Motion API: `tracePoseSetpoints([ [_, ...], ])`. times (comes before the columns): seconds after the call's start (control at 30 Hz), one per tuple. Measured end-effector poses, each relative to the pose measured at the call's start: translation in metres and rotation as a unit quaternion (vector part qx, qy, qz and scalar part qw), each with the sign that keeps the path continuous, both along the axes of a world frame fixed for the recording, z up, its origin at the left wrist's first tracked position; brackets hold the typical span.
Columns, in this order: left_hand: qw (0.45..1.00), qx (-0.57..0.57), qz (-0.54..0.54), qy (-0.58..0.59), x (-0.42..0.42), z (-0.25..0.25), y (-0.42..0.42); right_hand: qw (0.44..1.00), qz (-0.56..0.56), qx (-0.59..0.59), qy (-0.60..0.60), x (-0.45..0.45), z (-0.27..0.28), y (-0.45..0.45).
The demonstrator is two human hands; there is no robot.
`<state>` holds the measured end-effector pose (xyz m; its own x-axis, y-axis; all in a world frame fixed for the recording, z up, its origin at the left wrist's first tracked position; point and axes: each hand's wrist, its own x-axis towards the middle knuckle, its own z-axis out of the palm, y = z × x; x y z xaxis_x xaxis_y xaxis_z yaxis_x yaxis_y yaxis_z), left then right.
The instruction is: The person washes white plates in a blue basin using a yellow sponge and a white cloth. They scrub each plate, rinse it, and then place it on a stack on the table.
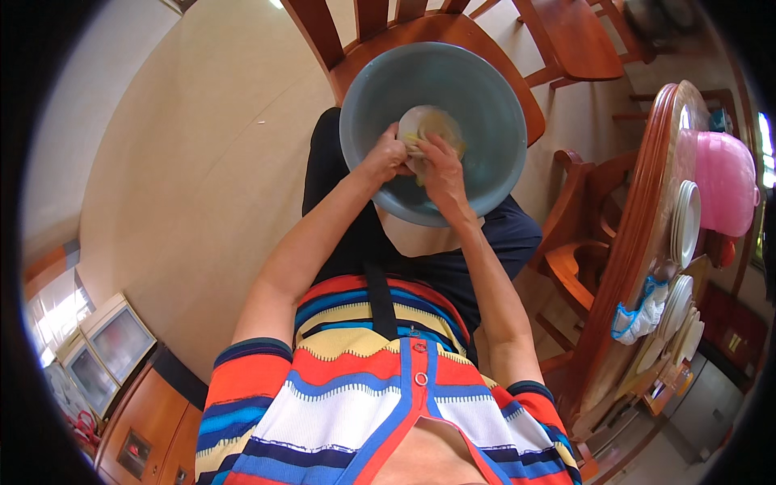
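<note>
A grey-blue plastic basin (491, 121) rests on the seat of a wooden chair in front of me. Inside its rim, my left hand (390, 153) grips the left edge of a small pale dish or bowl (418, 118). The fingers of my right hand (444, 170) press on a soft yellowish-white thing (415, 142) against the dish; whether it is a cloth or food, I cannot tell. Motion blurs the dish and the right fingers. What lies at the basin's bottom is unclear.
A wooden table (648, 200) on the right carries stacked white plates (685, 224), a pink plastic cover (724, 182) and a white bundle with blue trim (642, 315). Wooden chairs (570, 36) stand at the top and right. At lower left is a wooden cabinet (148, 418).
</note>
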<state>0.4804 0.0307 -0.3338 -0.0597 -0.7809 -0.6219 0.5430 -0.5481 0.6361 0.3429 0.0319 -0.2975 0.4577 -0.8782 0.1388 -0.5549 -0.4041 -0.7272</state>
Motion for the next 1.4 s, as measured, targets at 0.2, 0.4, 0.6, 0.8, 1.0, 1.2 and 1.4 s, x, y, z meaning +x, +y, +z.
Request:
tracePoseSetpoints([
  [0.2, 0.999, 0.018, 0.037, -0.011, -0.001, -0.005, -0.003, 0.987, 0.124, -0.098, -0.003, 0.03, -0.012, -0.039],
  [0.4, 0.999, -0.001, 0.041, -0.005, 0.003, -0.015, -0.006, 0.996, 0.049, -0.049, 0.049, 0.015, -0.018, -0.07],
  [0.6, 0.998, -0.001, 0.05, 0.031, 0.008, -0.015, -0.004, 0.994, -0.068, 0.001, 0.087, -0.024, -0.036, -0.056],
  [0.8, 0.996, 0.006, 0.08, 0.044, 0.006, -0.003, -0.001, 0.992, -0.061, -0.016, 0.112, -0.007, -0.023, 0.008],
  [1.0, 0.997, 0.054, 0.056, 0.009, 0.005, 0.018, -0.005, 0.994, 0.023, -0.092, 0.045, 0.027, -0.015, -0.008],
  [1.2, 0.997, -0.004, 0.072, -0.034, -0.001, -0.001, -0.004, 0.996, 0.037, -0.073, 0.028, 0.022, -0.022, -0.062],
  [1.4, 0.988, -0.081, 0.034, -0.125, -0.002, 0.008, -0.003, 0.994, -0.068, -0.037, 0.08, -0.015, -0.025, -0.071],
])
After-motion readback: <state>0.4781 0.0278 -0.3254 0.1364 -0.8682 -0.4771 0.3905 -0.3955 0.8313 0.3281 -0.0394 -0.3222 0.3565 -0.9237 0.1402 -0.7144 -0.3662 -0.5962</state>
